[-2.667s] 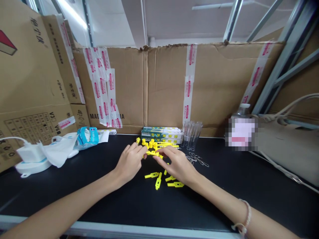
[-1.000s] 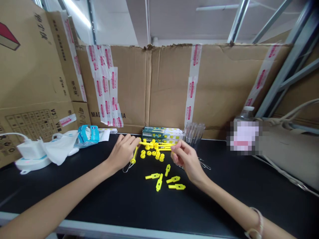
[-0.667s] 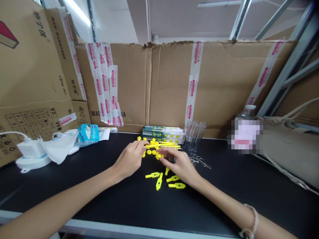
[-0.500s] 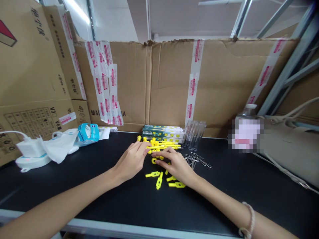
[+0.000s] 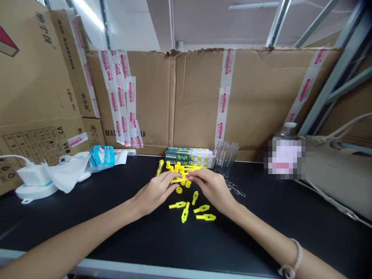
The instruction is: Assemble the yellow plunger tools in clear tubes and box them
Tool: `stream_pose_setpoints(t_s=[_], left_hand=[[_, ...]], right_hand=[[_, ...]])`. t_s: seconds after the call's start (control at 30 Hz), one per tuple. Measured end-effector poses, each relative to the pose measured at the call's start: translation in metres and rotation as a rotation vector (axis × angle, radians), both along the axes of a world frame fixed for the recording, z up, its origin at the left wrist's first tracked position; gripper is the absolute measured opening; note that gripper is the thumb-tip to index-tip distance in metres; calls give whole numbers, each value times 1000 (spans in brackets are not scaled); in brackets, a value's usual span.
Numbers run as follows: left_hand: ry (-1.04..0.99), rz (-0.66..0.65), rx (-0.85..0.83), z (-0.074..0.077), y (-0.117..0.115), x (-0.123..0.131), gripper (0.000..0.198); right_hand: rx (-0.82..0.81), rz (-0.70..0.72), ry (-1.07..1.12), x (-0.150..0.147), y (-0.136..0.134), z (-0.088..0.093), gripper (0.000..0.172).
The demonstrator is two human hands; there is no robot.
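The left hand and right hand curl inward, fingertips nearly meeting over a heap of yellow plastic parts near the table's back edge; whether either holds anything cannot be told. 5 yellow pieces lie separately nearer the front edge.

Looks like a makeshift light-assembly or packing bench in a storeroom: black workbench, flattened cardboard cartons walled up with printed packing tape, steel racking, loose yellow plastic parts.
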State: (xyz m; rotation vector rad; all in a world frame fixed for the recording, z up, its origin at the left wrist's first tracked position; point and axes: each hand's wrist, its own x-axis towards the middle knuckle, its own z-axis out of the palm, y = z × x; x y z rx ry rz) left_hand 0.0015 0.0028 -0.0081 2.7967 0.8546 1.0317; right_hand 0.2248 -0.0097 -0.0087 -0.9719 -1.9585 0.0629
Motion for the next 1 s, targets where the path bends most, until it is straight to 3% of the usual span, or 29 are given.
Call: stream_pose_setpoints(t_s=[0.2,0.4,0.67,1.0], left_hand=[[-51,54,-41,-2,7,-4,42],[-88,163,-56,-3,17,-8,29],[-60,214,-50,-5,22,-10,21],[-30,218,-21,-5,23,-10,17]], right_hand=[[45,-172,25,23,10,9,25],[-92,-355,-1,56,30,5,19],[-256,-369,-79,64,39,-2,29],[-274,-343,-99,58,40,-12,29]])
